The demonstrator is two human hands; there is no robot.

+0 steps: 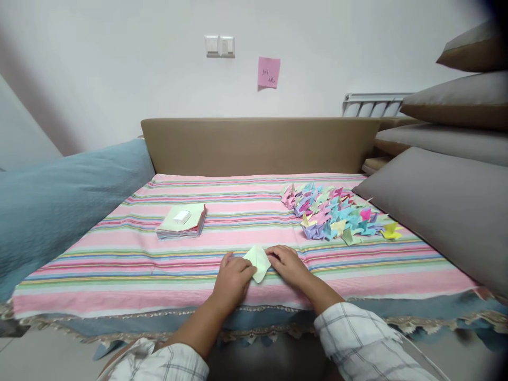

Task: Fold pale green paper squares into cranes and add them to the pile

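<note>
My left hand (233, 278) and my right hand (288, 264) meet over a small pale green folded paper (257, 263) near the front edge of the pink striped cloth (246, 222). Fingers of both hands are curled and pinch the paper's edges from left and right. The paper lies tilted on the cloth between them. A stack of coloured paper squares (182, 221) with a small white object (182, 216) on top sits beyond my left hand. A pile of several folded paper cranes (337, 212) in many colours lies beyond my right hand.
A blue cushion (59, 206) borders the cloth on the left and grey cushions (444, 222) on the right. A tan padded backrest (257, 145) runs along the far side. A pink sticky note (269, 72) and light switches (219, 46) are on the wall.
</note>
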